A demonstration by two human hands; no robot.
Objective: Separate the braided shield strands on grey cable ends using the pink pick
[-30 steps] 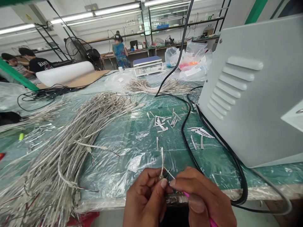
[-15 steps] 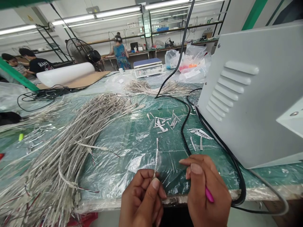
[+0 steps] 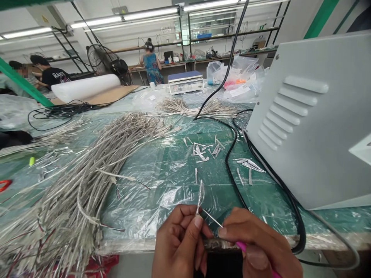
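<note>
My left hand (image 3: pixel 182 241) pinches a cable end between thumb and fingers at the table's front edge. A flared silver braid (image 3: pixel 201 192) stands up out of that grip; the rest of the cable is hidden by the hand. Closed round a pink-handled metal pick (image 3: pixel 213 218), my right hand (image 3: pixel 256 241) is close by on the right. The pick's thin shaft points left, its tip near the base of the braid; whether it touches I cannot tell. Beyond the hands, flattened silver strips (image 3: pixel 199 151) lie scattered, with more silver strips (image 3: pixel 251 165) further right.
A large bundle of braided cables (image 3: pixel 84 173) covers the left side. At right stands a grey metal machine (image 3: pixel 313 135), a black cord (image 3: pixel 230 173) running beside it. Further back are another cable bundle (image 3: pixel 199 110), a scale (image 3: pixel 185 83) and plastic bags (image 3: pixel 234 73). Other people work beyond.
My right hand has turned and lowered, bringing the pick's shaft across to the braid. The braid in my left hand now looks wider and looser. The view has shifted slightly.
</note>
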